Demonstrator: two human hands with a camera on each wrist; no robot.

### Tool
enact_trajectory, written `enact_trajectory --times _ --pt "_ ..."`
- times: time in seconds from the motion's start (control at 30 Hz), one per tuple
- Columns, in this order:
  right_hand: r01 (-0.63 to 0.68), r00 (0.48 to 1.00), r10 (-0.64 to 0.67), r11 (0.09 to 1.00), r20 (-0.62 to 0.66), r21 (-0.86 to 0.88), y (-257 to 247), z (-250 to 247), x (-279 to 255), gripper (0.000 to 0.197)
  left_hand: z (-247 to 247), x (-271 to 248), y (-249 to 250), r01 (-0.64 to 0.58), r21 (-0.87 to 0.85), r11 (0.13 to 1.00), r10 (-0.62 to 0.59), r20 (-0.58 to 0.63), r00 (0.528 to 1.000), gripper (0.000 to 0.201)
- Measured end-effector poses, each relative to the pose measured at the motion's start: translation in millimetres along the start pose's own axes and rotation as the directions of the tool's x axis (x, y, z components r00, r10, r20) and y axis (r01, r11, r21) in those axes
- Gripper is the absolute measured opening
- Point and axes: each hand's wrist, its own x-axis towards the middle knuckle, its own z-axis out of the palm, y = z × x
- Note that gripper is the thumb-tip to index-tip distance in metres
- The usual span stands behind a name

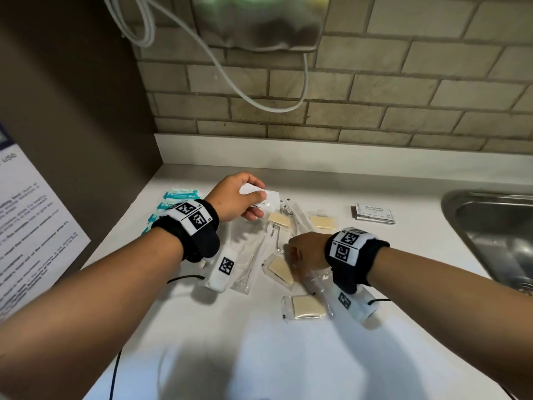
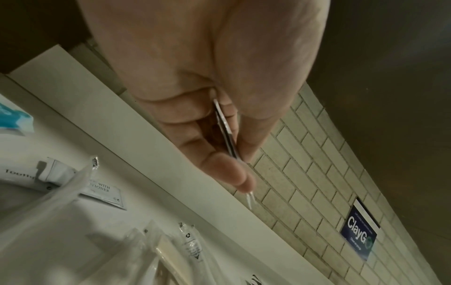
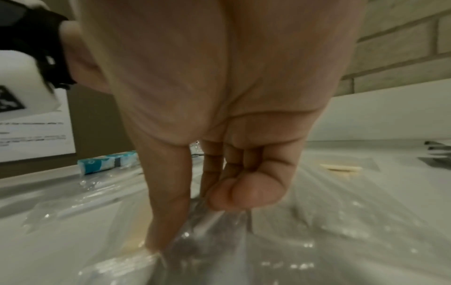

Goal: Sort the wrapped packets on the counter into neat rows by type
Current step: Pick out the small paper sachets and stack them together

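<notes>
White sachet [image 1: 261,194] pinched in left hand [image 1: 233,197] above the counter; right hand [image 1: 305,249] fingers gripping clear packet [image 3: 219,231] below.

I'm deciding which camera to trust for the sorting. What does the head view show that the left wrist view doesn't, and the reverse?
Only the head view shows the right hand down on the clear packets, the sink and the tan soap packets.

Only the left wrist view shows a blue ClayGo sticker on the tiles.

Both show the left hand pinching flat white sachets, seen edge-on from the wrist, the shampoo sachets and the teal packets.
</notes>
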Motion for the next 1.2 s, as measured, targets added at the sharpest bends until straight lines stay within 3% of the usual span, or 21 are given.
enact_trajectory --times 0.2,0.3,0.47,0.63,0.77,0.9,1.1,1.2 --pt "0.046 0.997 -0.05 0.997 -0.066 -0.065 0 -15 0 0.019 -3 -4 -1 0.033 -0.009 0.999 -0.033 0.025 0.999 0.013" --pt "0.096 0.983 -0.1 0.995 -0.157 -0.035 0 -35 -11 0.013 -4 -5 -7 0.091 -0.017 0.996 -0.089 0.059 0.994 0.02" --pt "0.15 0.894 -0.104 0.986 -0.437 0.073 -2 -73 -25 0.016 -4 -7 -18 0.131 -0.008 0.991 -0.13 0.044 0.991 0.03" --pt "0.218 0.81 -0.051 0.951 -0.585 0.219 -12 -91 -26 0.021 -4 -7 -14 0.126 -0.096 0.987 -0.12 0.068 0.99 0.025" --pt "0.358 0.803 -0.114 0.877 -0.585 0.32 -21 -83 -16 0.029 0 -8 -5 0.091 -0.201 0.975 -0.067 0.124 0.99 0.017" --pt "0.384 0.789 -0.118 0.861 -0.603 0.333 -26 -77 -10 0.035 -3 -8 -3 0.081 -0.238 0.968 -0.045 0.152 0.987 0.015" --pt "0.362 0.853 -0.124 0.841 -0.507 0.402 -19 -82 -10 0.019 -10 -8 -10 0.124 -0.204 0.971 -0.091 0.161 0.983 0.016" --pt "0.321 0.887 -0.163 0.89 -0.432 0.325 -16 -84 -11 0.031 -12 -8 -11 0.154 -0.21 0.965 -0.122 0.157 0.98 0.016"
